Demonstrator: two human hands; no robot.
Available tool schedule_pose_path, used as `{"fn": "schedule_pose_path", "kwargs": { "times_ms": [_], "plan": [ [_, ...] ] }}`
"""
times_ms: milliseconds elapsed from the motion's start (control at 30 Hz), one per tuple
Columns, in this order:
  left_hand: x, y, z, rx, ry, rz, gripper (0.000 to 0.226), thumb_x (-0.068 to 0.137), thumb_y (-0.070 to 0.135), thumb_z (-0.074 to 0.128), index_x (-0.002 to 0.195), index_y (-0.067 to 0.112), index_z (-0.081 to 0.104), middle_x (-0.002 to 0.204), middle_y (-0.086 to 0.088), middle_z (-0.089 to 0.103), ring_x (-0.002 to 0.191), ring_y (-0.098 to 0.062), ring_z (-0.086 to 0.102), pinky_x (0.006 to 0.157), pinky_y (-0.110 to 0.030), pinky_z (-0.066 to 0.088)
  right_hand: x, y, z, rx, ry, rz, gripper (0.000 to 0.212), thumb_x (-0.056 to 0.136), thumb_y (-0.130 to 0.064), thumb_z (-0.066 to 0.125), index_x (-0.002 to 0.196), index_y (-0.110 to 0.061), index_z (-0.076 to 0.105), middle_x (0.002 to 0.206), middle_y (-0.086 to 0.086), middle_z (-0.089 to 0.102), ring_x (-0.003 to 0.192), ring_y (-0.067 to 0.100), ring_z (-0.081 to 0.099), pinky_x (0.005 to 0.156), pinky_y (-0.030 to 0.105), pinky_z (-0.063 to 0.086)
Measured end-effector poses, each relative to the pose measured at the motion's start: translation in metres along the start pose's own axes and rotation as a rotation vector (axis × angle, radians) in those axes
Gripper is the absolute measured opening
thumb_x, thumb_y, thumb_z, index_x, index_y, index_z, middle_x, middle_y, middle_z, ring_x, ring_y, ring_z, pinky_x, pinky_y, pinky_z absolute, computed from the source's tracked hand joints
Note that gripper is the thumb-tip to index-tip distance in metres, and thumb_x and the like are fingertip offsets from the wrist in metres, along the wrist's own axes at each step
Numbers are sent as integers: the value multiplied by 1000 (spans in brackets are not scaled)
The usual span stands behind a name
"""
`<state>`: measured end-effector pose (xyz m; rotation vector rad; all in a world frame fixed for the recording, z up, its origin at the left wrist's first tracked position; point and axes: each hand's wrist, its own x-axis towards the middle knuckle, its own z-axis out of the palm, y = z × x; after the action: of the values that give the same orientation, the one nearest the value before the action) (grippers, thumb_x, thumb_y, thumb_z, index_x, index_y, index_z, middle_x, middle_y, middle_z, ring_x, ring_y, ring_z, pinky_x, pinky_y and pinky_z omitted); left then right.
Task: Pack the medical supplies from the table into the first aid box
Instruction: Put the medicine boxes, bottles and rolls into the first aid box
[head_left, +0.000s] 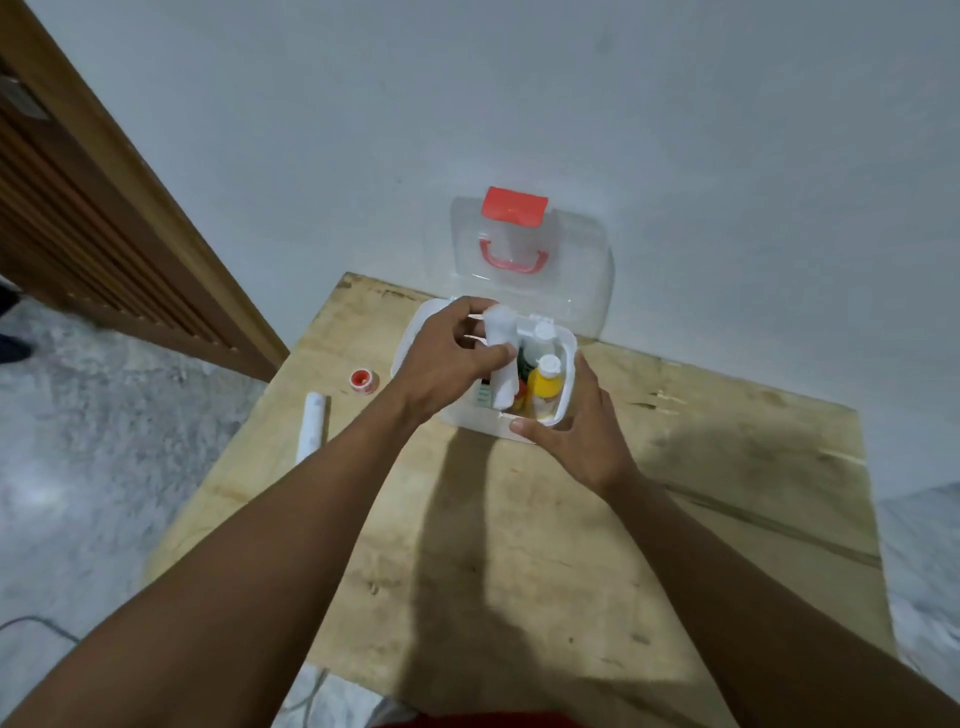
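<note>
The white first aid box stands open at the back of the wooden table, its clear lid with red latch and handle leaning on the wall. My left hand holds a white roll upright over the box, its lower end inside. My right hand grips the box's front right corner. Inside stand a yellow bottle with a white cap and another white-capped bottle. On the table to the left lie a white tube and a small red-topped jar.
A wooden louvred door frame runs down the left. The white wall rises right behind the box. Grey speckled floor lies left of the table, with a cable at the lower left.
</note>
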<state>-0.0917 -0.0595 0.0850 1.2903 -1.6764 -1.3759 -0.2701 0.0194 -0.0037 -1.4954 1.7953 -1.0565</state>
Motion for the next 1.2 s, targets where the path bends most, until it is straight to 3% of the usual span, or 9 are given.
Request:
{"fn": "schedule_pose_path", "kwargs": {
  "times_ms": [100, 267, 367, 533, 667, 767, 933, 1100, 1200],
  "plan": [
    [7, 2, 1, 119, 13, 11, 47, 71, 28, 75, 115, 33, 59, 101, 3, 67, 91, -17, 67, 78, -41, 60, 0, -2, 0, 10, 3, 1, 94, 60, -59, 86, 138, -40, 37, 130, -20, 57, 119, 7, 58, 95, 41, 53],
    [8, -3, 13, 288, 64, 15, 34, 74, 27, 77, 101, 20, 58, 94, 3, 66, 82, -12, 61, 64, -16, 43, 1, -2, -1, -9, 0, 2, 94, 62, -59, 85, 140, -38, 37, 130, -20, 57, 118, 7, 59, 94, 41, 53],
    [7, -6, 19, 357, 85, 21, 35, 75, 31, 76, 98, 15, 54, 90, 2, 63, 79, -15, 55, 60, -18, 37, 1, -1, 0, -24, 0, 13, 94, 62, -61, 84, 139, -37, 37, 130, -21, 56, 118, 7, 58, 94, 41, 53],
    [10, -9, 18, 378, 31, 1, 36, 77, 34, 72, 106, 19, 56, 97, 3, 64, 90, -17, 59, 72, -24, 41, 0, -1, 1, -17, 6, 26, 95, 60, -64, 84, 138, -37, 38, 128, -22, 57, 117, 8, 58, 94, 42, 53],
    [14, -6, 10, 313, -48, -24, 39, 76, 23, 73, 111, 19, 59, 102, 7, 62, 93, -12, 58, 73, -17, 46, 0, -2, 1, 14, 4, 29, 96, 59, -62, 85, 138, -36, 38, 129, -19, 58, 119, 9, 58, 96, 42, 52],
    [18, 1, 5, 300, -97, 42, 34, 75, 14, 71, 108, 19, 63, 104, 9, 65, 97, -12, 62, 84, -24, 50, 0, -4, 0, 33, 2, 20, 93, 60, -58, 87, 137, -36, 40, 128, -18, 59, 118, 9, 59, 96, 42, 52],
    [22, 5, 2, 356, -238, 137, 33, 73, 6, 69, 99, 25, 69, 100, 12, 70, 89, -6, 64, 83, -26, 55, 1, -4, 1, -3, -3, 38, 98, 59, -66, 84, 140, -38, 36, 131, -19, 56, 121, 9, 57, 97, 41, 52],
    [20, 2, 6, 418, -328, 195, 43, 75, -4, 65, 106, 25, 71, 106, 11, 68, 91, -1, 59, 75, -7, 43, 1, 2, 4, -32, -20, 119, 111, 55, -73, 81, 146, -39, 27, 137, -16, 52, 126, 12, 52, 97, 44, 52],
    [18, -3, 10, 418, -354, 164, 39, 77, -3, 68, 104, 24, 72, 99, 11, 71, 93, -6, 64, 80, -15, 48, 1, 8, 7, -47, -43, 151, 120, 53, -76, 80, 151, -37, 21, 144, -15, 47, 134, 15, 46, 103, 45, 47]
  ]
}}
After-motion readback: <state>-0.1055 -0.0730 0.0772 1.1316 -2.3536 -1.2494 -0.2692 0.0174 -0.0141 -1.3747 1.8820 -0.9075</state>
